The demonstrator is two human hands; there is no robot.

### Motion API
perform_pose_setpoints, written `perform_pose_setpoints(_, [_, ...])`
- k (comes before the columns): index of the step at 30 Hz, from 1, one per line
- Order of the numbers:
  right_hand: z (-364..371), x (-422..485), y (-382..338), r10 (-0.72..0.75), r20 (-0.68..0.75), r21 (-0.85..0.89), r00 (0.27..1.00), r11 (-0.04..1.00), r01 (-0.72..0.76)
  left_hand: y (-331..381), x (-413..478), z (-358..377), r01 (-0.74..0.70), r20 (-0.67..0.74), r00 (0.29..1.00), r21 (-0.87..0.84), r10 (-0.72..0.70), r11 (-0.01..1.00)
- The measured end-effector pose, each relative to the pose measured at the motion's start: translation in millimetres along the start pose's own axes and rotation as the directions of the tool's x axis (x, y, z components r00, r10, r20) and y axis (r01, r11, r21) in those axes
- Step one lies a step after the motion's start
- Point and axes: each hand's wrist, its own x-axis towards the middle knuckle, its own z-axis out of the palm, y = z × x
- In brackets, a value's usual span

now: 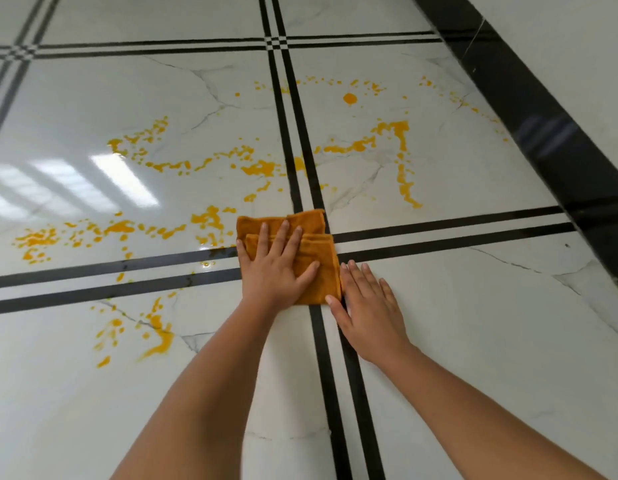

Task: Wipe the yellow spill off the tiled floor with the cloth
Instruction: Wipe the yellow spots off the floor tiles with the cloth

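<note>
While the left hand [276, 271] presses flat, ungripped, on the folded orange cloth [314, 237] at the tile crossing, right hand [368, 313] open beside it, yellow spill [262, 168] may smear once the cloth saturates.

A glossy black skirting band [543, 133] runs diagonally along the upper right. Beyond it rises a pale wall [577, 46]. Window light glints in the gloss.

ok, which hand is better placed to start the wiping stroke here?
Left. The left hand already lies flat on the folded cloth, and the nearest spill starts just off the cloth's left edge. The right hand rests on bare tile beside the cloth, only touching its edge.
</note>
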Motion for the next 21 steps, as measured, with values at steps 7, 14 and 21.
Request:
perform_pose_setpoints(7, [6.0, -8.7, -19.8, -0.031, 0.015, -0.037, 0.999, 0.999, 0.032, -23.4, -44.8, 6.1, -0.030, -0.048, 0.998, -0.006, 0.029, 1.000])
perform_pose_setpoints(14, [18.3, -11.6, -55.7, -0.151, 0.038, -0.072, 0.988, 0.985, 0.154, -52.6, -81.2, 6.5, 0.131, -0.103, 0.985, -0.052, -0.136, 0.990])
perform_pose_setpoints(21, [34.1, -10.7, -95.1, -0.258, 0.098, -0.077, 0.961, 0.961, 0.266, -106.8, -106.7, 1.4, 0.304, -0.148, 0.937, -0.098, -0.316, 0.948])
